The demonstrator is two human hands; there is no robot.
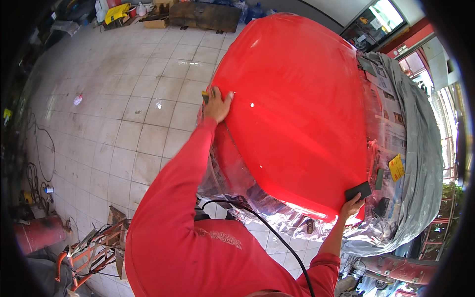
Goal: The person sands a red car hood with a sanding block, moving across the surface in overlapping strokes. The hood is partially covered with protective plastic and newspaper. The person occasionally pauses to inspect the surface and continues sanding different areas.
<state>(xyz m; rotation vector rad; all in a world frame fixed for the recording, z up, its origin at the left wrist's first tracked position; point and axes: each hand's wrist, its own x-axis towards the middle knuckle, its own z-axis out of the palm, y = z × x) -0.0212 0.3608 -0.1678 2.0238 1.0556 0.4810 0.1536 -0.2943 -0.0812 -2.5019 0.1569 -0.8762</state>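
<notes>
A glossy red car hood spreads before me. My left hand is at its left edge, with the thumb on the paint. The fingers are closed on a small yellow-and-dark piece, which is mostly hidden. At the near right corner my right hand grips a black rectangular sanding pad by its lower edge. Past the hood's right side lie a yellow card-like piece and a dark green strip, on newspaper masking.
Grey sheeting drapes the car at right. A black hose runs over my front. An orange-red metal frame and a red cylinder stand at lower left. White tiles cover the floor; a dark panel is at the back.
</notes>
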